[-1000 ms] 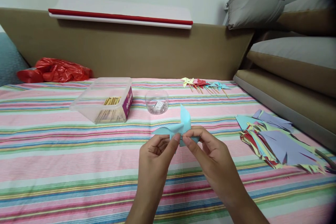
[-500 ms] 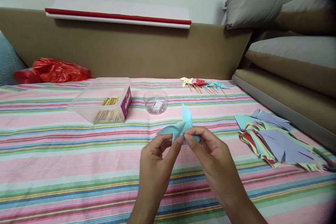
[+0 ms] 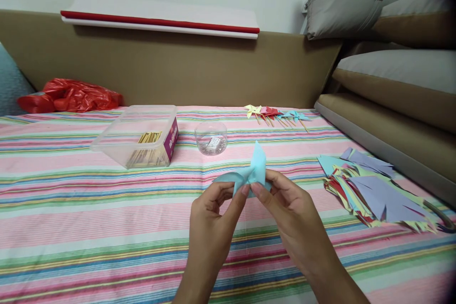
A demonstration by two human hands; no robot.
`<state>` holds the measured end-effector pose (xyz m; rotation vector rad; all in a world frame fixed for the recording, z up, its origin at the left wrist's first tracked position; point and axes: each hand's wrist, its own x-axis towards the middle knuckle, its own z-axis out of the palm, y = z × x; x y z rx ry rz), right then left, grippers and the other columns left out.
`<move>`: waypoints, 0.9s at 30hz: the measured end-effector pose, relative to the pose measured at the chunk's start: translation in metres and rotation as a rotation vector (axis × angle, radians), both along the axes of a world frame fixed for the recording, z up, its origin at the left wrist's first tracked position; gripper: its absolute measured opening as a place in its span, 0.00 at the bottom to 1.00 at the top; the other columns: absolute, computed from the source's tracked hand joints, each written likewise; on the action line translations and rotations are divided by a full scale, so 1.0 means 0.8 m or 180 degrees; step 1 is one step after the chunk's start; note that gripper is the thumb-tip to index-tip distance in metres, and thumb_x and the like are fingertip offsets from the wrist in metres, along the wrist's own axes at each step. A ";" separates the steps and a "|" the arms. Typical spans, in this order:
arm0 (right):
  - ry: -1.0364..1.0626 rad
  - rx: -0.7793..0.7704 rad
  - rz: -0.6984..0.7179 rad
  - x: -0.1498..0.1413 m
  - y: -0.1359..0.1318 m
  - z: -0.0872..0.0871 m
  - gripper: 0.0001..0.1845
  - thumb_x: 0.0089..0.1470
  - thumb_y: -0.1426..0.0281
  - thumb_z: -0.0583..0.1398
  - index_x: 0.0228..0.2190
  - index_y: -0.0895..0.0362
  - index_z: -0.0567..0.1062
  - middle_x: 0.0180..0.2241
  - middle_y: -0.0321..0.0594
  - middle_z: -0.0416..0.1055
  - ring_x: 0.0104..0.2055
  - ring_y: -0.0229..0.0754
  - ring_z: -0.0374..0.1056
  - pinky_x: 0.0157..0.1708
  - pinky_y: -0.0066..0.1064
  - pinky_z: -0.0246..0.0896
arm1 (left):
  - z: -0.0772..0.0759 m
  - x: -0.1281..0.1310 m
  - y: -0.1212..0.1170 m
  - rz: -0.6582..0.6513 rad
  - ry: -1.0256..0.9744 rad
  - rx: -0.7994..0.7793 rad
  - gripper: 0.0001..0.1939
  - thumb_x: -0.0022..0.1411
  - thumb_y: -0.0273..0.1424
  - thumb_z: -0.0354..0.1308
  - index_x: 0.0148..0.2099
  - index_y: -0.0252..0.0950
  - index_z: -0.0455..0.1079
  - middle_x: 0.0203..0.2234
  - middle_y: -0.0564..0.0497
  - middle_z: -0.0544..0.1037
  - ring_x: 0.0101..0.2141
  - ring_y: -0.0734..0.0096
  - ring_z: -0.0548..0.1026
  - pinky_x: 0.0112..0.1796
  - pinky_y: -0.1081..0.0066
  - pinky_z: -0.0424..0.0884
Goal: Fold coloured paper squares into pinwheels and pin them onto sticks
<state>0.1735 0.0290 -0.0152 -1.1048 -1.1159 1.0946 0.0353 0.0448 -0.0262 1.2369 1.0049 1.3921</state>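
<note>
Between both hands is a light-blue paper pinwheel, its blades curled in toward the middle and one point standing upright. My left hand pinches its left side, with the thumb near the centre. On the right, my right hand grips the paper with the thumb at the centre and the fingers behind it. Both thumb tips almost meet there. Whatever lies beneath the thumbs is hidden. Beyond the hands stands a round clear tub with small items and a white label inside.
Left of the tub, a clear plastic box holds a pack of wooden sticks. Finished pinwheels lie at the back. Cut paper sheets and dark-handled scissors lie at right, beside stacked cushions. A red plastic bag rests back left.
The upright blade has swung slightly right and inward, toward the centre. My right fingers have shifted behind the paper; my left hand has barely moved.
</note>
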 end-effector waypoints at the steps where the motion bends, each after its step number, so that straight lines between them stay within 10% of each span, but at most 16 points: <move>1: 0.0010 -0.0011 0.0041 0.001 0.000 0.000 0.13 0.60 0.59 0.65 0.46 0.47 0.79 0.37 0.34 0.78 0.54 0.48 0.70 0.53 0.36 0.64 | 0.000 0.000 0.000 -0.0005 -0.0010 0.0010 0.06 0.61 0.35 0.68 0.35 0.40 0.77 0.27 0.54 0.80 0.32 0.70 0.78 0.32 0.74 0.71; 27: -0.0031 0.0851 0.0282 0.009 0.002 -0.003 0.04 0.63 0.68 0.64 0.37 0.46 0.79 0.38 0.32 0.69 0.44 0.35 0.66 0.44 0.24 0.64 | -0.006 -0.013 -0.004 0.0067 0.0600 0.1366 0.12 0.66 0.23 0.62 0.46 0.47 0.76 0.37 0.57 0.82 0.39 0.73 0.80 0.38 0.75 0.76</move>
